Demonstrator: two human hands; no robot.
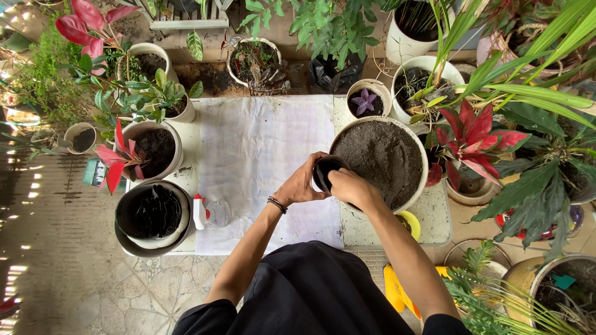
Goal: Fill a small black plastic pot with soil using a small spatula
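Fingers [308, 169] of left hand [301, 184] curled around the near-left side of a small black pot [325, 173]; right hand [349, 186] gripped its near-right side, so both hands were closed on it. Pot sat at the left rim of the big soil tub [380, 162], tilted toward the soil as far as could be told.

Largest first: white crumpled sheet [264, 158] spread flat over the table. Soil tub round, pale rim, filled with grey, grainy soil. Stack of black liners [153, 214] in a round white pot, lower left. Dark-soil pot with red leaves [152, 149] just above it. Spray bottle [208, 212] lying on the sheet's left edge, clear body, red-white head. Small black pot round, thin, smooth plastic.

Both forearms reached forward, converging at the pot, wrists bent inward; beaded bracelet [277, 205] on the left wrist.
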